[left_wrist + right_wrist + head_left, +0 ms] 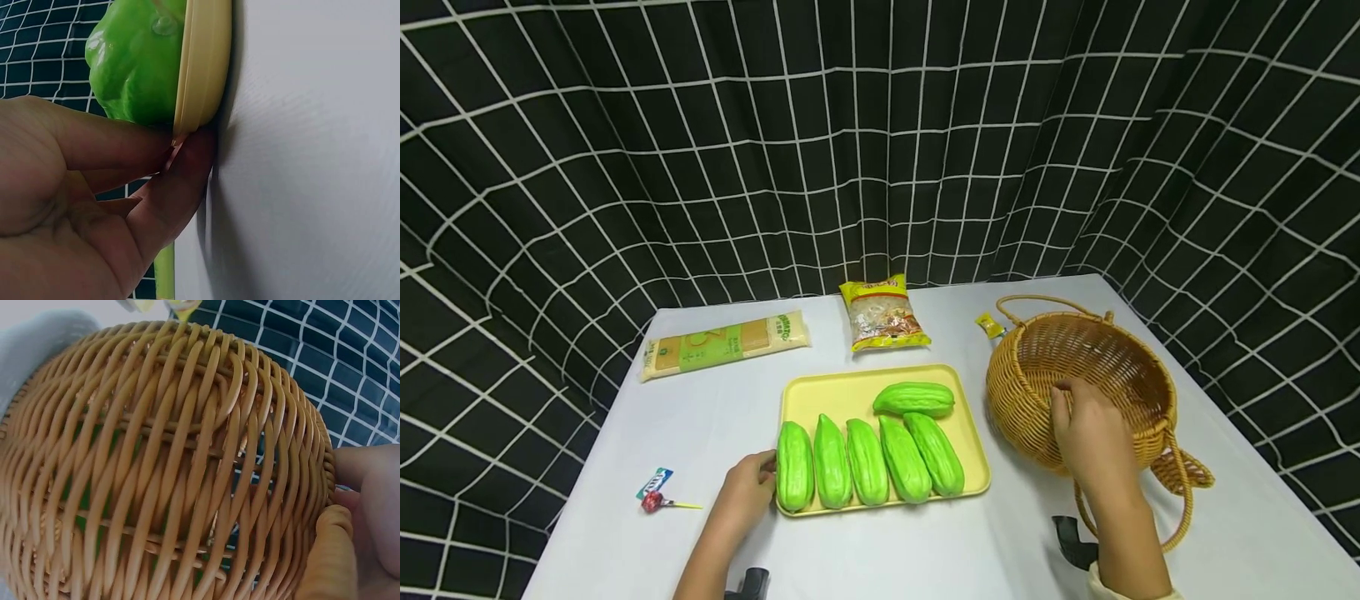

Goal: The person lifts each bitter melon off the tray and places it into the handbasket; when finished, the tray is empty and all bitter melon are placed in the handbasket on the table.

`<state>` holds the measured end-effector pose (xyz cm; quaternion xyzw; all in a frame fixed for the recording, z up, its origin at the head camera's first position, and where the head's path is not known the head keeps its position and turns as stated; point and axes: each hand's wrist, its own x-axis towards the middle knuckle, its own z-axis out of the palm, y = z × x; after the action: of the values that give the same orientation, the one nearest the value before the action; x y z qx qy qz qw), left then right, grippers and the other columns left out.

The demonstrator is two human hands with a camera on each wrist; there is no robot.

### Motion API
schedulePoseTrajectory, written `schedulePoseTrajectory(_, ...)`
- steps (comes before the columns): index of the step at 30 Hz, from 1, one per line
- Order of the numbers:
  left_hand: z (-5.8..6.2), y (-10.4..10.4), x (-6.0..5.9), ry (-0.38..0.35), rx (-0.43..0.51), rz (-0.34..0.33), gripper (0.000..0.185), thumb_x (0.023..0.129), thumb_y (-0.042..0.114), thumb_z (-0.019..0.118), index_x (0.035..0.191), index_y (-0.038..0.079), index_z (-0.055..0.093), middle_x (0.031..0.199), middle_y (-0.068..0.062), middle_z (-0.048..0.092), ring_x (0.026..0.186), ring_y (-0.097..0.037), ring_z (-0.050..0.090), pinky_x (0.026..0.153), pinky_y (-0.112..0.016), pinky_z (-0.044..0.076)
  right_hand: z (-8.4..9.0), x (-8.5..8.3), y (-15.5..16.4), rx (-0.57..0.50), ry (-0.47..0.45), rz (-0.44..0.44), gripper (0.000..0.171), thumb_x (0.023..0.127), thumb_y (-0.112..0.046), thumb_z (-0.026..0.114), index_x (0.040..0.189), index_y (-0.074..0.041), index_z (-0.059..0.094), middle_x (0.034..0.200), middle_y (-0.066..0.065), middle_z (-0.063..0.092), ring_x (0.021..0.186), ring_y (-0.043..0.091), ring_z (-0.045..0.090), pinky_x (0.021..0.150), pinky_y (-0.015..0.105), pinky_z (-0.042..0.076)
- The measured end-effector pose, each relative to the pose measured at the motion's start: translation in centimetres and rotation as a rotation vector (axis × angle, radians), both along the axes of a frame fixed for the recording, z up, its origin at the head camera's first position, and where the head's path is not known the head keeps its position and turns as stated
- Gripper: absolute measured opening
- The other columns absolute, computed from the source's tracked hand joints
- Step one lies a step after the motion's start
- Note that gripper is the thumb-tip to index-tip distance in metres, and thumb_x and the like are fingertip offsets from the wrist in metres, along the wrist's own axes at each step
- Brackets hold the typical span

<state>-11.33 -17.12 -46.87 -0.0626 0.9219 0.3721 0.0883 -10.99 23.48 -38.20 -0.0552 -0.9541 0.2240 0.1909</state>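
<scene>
My left hand (750,490) is at the left side of a shallow yellow tray (842,390). In the left wrist view its thumb and fingers pinch the tray's rim (199,75), just under a green bitter melon (134,62). Several bitter melons stand side by side along the front of the tray, and another bitter melon (914,399) lies crosswise behind them. On the right, my right hand (1093,429) grips the near rim of a round wicker basket (1022,400), beside a handle end (331,556); its fingertips are partly hidden. Green shows through the basket's weave in the right wrist view.
Behind the tray lie a pack of noodles (726,345) and a yellow snack bag (886,313). A small yellow packet (990,325) is beside the basket. On the left are a lollipop (655,502) and a blue packet (656,482). A grid curtain (865,150) surrounds the table.
</scene>
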Motion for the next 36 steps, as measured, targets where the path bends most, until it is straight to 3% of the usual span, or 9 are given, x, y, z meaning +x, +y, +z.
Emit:
schedulePoseTrajectory(3, 0.0, 0.1, 0.0, 0.005, 0.005, -0.002, 0.038, 0.092, -0.002, 0.051, 0.128, -0.013, 0.053, 0.115, -0.024, 0.064, 0.110, -0.042, 0.060, 0.089, -0.053, 0.052, -0.1, 0.2, -0.2, -0.015, 0.063, 0.032, 0.029, 0.100, -0.014, 0.053, 0.118, 0.007, 0.058, 0.116, 0.032, 0.059, 0.101, 0.053, 0.057, 0.079, 0.064, 0.047)
schedulePoseTrajectory(7, 0.1, 0.1, 0.0, 0.008, 0.007, -0.003, 0.038, 0.092, -0.003, 0.051, 0.128, -0.014, 0.053, 0.115, -0.026, 0.064, 0.111, -0.044, 0.059, 0.089, -0.054, 0.052, -0.4, 0.4, -1.2, -0.022, 0.161, 0.145, 0.027, 0.094, -0.007, 0.062, 0.116, 0.007, 0.058, 0.116, 0.028, 0.058, 0.104, 0.048, 0.057, 0.082, 0.060, 0.049)
schedulePoseTrajectory(12, 0.3, 0.3, 0.0, -0.001, 0.003, -0.003, 0.038, 0.092, -0.003, 0.051, 0.128, -0.014, 0.053, 0.116, -0.027, 0.063, 0.112, -0.045, 0.058, 0.089, -0.054, 0.052, -0.1, 1.4, -3.9, 0.013, 0.185, 0.301, 0.029, 0.089, -0.005, 0.068, 0.115, 0.003, 0.061, 0.122, 0.020, 0.058, 0.116, 0.040, 0.053, 0.094, 0.057, 0.046)
schedulePoseTrajectory(15, 0.4, 0.3, 0.0, -0.002, 0.000, -0.006, 0.038, 0.092, -0.003, 0.052, 0.128, -0.014, 0.052, 0.116, -0.027, 0.063, 0.111, -0.044, 0.059, 0.088, -0.053, 0.052, -0.4, 1.9, -5.5, 0.040, 0.125, 0.377, 0.032, 0.089, -0.010, 0.070, 0.118, -0.001, 0.061, 0.126, 0.017, 0.058, 0.120, 0.036, 0.053, 0.097, 0.054, 0.048)
schedulePoseTrajectory(18, 0.4, 0.3, 0.0, -0.001, -0.002, -0.004, 0.038, 0.092, -0.002, 0.052, 0.129, -0.014, 0.052, 0.117, -0.028, 0.062, 0.110, -0.043, 0.060, 0.087, -0.053, 0.053, -1.3, 2.3, -7.1, 0.043, -0.005, 0.437, 0.038, 0.089, -0.016, 0.071, 0.123, -0.005, 0.060, 0.129, 0.015, 0.057, 0.121, 0.034, 0.054, 0.097, 0.052, 0.050)
schedulePoseTrajectory(21, 0.3, 0.3, 0.1, 0.000, -0.003, -0.004, 0.038, 0.092, -0.002, 0.052, 0.129, -0.015, 0.052, 0.118, -0.029, 0.062, 0.110, -0.044, 0.059, 0.088, -0.053, 0.052, -2.8, 2.4, -8.3, 0.053, -0.172, 0.456, 0.048, 0.090, -0.023, 0.070, 0.134, -0.010, 0.055, 0.136, 0.014, 0.053, 0.124, 0.035, 0.053, 0.098, 0.053, 0.049)
schedulePoseTrajectory(25, 0.2, 0.2, 0.1, 0.002, -0.004, -0.005, 0.039, 0.093, -0.002, 0.052, 0.129, -0.015, 0.051, 0.118, -0.028, 0.061, 0.110, -0.044, 0.059, 0.088, -0.053, 0.053, -4.9, 1.9, -9.2, 0.060, -0.303, 0.450, 0.055, 0.092, -0.026, 0.068, 0.142, -0.014, 0.047, 0.143, 0.017, 0.046, 0.127, 0.037, 0.050, 0.099, 0.054, 0.048)
schedulePoseTrajectory(30, -0.1, 0.1, 0.1, 0.002, -0.006, -0.006, 0.039, 0.092, -0.003, 0.053, 0.129, -0.015, 0.051, 0.116, -0.026, 0.062, 0.107, -0.040, 0.061, 0.086, -0.050, 0.054, -6.4, 1.8, -9.4, 0.026, -0.345, 0.440, 0.054, 0.093, -0.023, 0.066, 0.143, -0.017, 0.046, 0.142, 0.018, 0.046, 0.126, 0.039, 0.050, 0.097, 0.055, 0.048)
schedulePoseTrajectory(36, -0.3, 0.1, 0.0, 0.006, -0.009, -0.011, 0.038, 0.092, -0.003, 0.054, 0.128, -0.014, 0.052, 0.117, -0.027, 0.062, 0.109, -0.042, 0.060, 0.087, -0.052, 0.053, -6.6, 1.7, -9.5, 0.010, -0.340, 0.453, 0.055, 0.092, -0.019, 0.066, 0.143, -0.015, 0.045, 0.139, 0.021, 0.047, 0.124, 0.040, 0.052, 0.097, 0.055, 0.048)
